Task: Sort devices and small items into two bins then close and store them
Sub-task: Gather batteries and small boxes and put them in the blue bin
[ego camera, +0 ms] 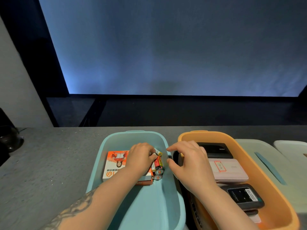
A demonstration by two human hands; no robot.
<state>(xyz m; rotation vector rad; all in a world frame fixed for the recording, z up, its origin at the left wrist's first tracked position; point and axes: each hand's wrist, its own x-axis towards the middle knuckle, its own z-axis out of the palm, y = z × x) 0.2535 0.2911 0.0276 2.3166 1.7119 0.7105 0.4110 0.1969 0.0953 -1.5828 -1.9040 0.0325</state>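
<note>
Head view: the left hand reaches into the teal bin, fingers curled on the batteries — the exact grip is partly hidden. Under its wrist lies an orange-and-white box. The right hand hovers relaxed, holding nothing, over the orange bin — devices lie beyond it.

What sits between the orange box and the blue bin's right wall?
In the head view, a cluster of batteries lies between the orange box and the blue bin's right wall, under the left hand.
</note>
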